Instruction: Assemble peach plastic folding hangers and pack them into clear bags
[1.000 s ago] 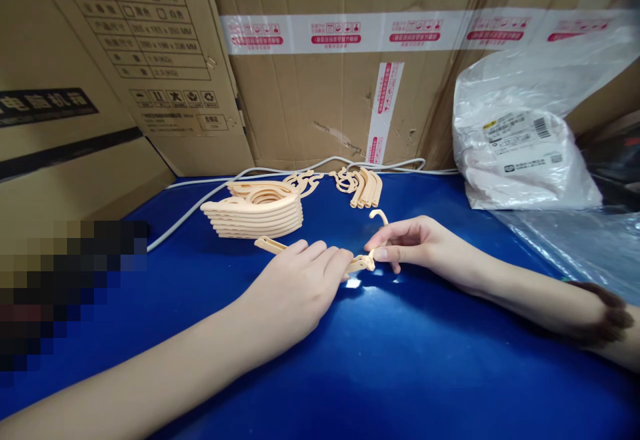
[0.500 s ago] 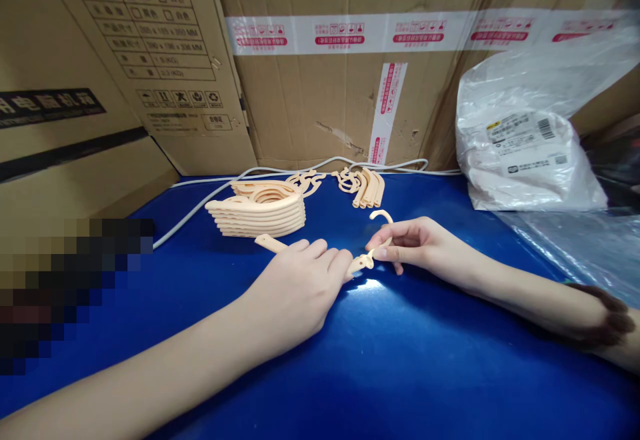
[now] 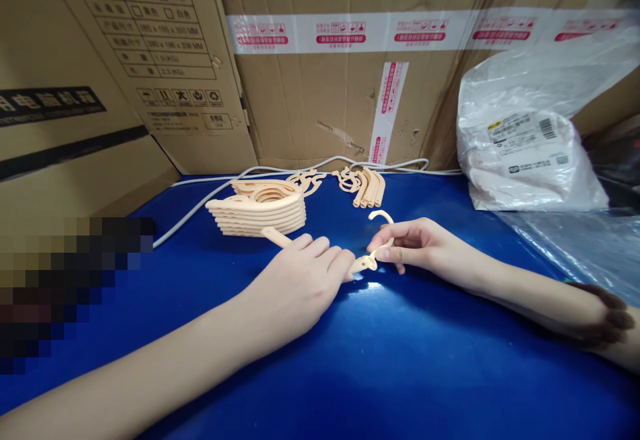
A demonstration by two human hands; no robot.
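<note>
My left hand [image 3: 313, 280] is wrapped round a cream plastic hanger arm [image 3: 276, 237], whose flat end sticks out on the left. Its other end, with a small hole, shows past my fingers on the right. Between thumb and fingers, my right hand [image 3: 413, 243] pinches a cream hanger hook [image 3: 383, 215], its curved tip pointing up and left. The hook's lower end meets the arm's holed end; whether they are locked together I cannot tell. Behind my left hand lies a neat stack of cream hanger arms [image 3: 257, 217].
Loose hanger hooks [image 3: 313, 181] and several curved hanger arms [image 3: 369, 190] lie at the back of the blue table [image 3: 400, 373]. A grey cable [image 3: 195, 217] runs behind them. Cardboard boxes [image 3: 300, 107] wall the back and left; a white plastic bag [image 3: 530, 153] stands at right.
The hanger arm in my left hand has shifted slightly to the right, its left end now nearer the stack's right side. My right hand keeps its pinch on the hook, almost unmoved.
</note>
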